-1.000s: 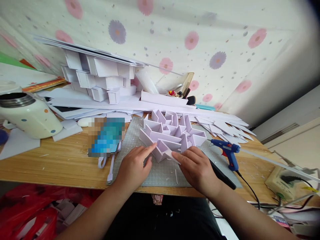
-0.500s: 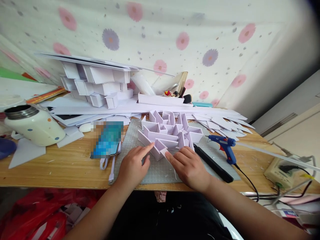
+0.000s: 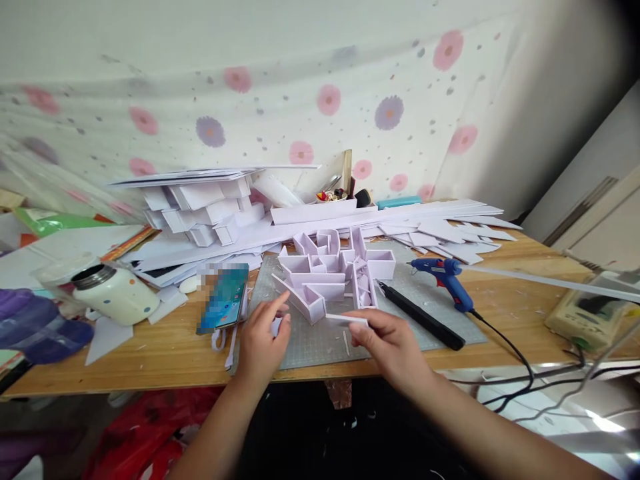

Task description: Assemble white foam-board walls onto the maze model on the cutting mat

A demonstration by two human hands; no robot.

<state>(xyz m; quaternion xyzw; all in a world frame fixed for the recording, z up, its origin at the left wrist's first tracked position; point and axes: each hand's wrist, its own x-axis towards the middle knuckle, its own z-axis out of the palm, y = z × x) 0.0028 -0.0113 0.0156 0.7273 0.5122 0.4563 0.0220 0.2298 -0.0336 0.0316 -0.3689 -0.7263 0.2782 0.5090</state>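
A white foam-board model with upright walls and small compartments stands on the grey cutting mat. My right hand pinches a short white board strip between thumb and fingers, just right of the model's near corner. On the left, my left hand has its index finger stretched towards the model's near-left wall, with the thumb apart. A small white patch shows between that thumb and finger; whether it is held, I cannot tell. To the right lies a black utility knife.
A blue glue gun with a black cord rests at the right. A phone and a spotted flask are at the left. Behind are a stacked white model, board offcuts and a tool box.
My right hand has moved back from the model's near corner and now holds the strip out almost level. My left index finger has drawn slightly left. The head view has shifted.
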